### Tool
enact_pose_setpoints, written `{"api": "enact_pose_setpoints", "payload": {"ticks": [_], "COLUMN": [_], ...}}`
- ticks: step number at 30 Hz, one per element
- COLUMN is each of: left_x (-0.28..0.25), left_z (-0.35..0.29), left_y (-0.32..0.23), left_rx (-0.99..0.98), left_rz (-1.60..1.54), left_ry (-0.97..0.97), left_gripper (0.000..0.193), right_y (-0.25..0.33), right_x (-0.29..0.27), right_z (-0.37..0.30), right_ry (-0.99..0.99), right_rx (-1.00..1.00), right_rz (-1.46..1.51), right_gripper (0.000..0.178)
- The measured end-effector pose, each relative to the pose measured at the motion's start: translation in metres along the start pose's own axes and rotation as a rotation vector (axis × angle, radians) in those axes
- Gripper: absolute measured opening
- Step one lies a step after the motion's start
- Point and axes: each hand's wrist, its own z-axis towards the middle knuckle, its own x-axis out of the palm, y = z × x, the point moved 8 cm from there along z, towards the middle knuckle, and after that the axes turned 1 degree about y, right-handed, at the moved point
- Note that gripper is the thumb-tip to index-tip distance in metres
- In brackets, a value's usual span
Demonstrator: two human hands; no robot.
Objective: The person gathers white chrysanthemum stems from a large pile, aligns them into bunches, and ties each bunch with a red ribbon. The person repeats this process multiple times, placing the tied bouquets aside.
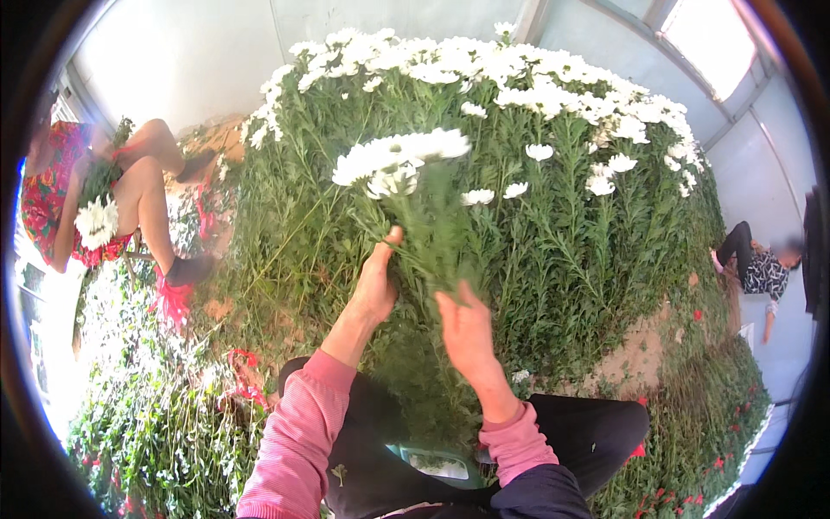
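Head view: the left hand (378, 290) is closed around the stems of a bunch of white daisy-like flowers with green leafy stems (406, 186), held upright before the big heap of cut white flowers (536, 173). The right hand (467, 329), fingers loosely spread, touches the lower stems. Best keep the flower heads level and the stems firmly gripped while stripping leaves.

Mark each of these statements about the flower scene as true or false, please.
1. The left hand grips the stems of a bunch of white flowers. True.
2. The right hand holds scissors. False: it shows no tool and touches the stems.
3. The person's sleeves are pink. True.
4. The big heap of flowers behind is red. False: its blooms are white.
5. Another person, at the left, holds white flowers. True.
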Motion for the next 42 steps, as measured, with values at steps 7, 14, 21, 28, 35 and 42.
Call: {"api": "enact_pose_setpoints", "payload": {"ticks": [7,14,21,28,35,42], "left_x": [0.001,0.012,-0.028,-0.017,-0.016,0.002], "left_z": [0.002,-0.015,-0.002,-0.01,-0.007,-0.01], "left_y": [0.02,0.002,0.004,-0.021,-0.012,-0.006], "left_rx": [-0.05,0.076,0.087,0.107,0.043,0.009], "left_rz": [0.128,0.072,0.187,0.128,0.219,0.125], "left_ry": [0.167,-0.016,-0.166,-0.105,0.058,0.101], "left_gripper": [0.089,0.07,0.042,0.027,0.039,0.039], "right_y": [-0.004,0.006,0.003,-0.162,-0.208,-0.023], "right_x": [0.022,0.03,0.053,-0.004,0.017,-0.035], "right_z": [0.011,0.007,0.003,0.032,0.019,-0.005], "right_ry": [-0.059,0.06,0.242,-0.446,-0.231,-0.405], "right_rx": [-0.013,-0.029,0.05,0.179,0.179,-0.256], "right_rz": [0.015,-0.218,-0.245,-0.348,-0.407,-0.115], "right_gripper": [0.038,0.039,0.041,0.05,0.023,0.031]}}
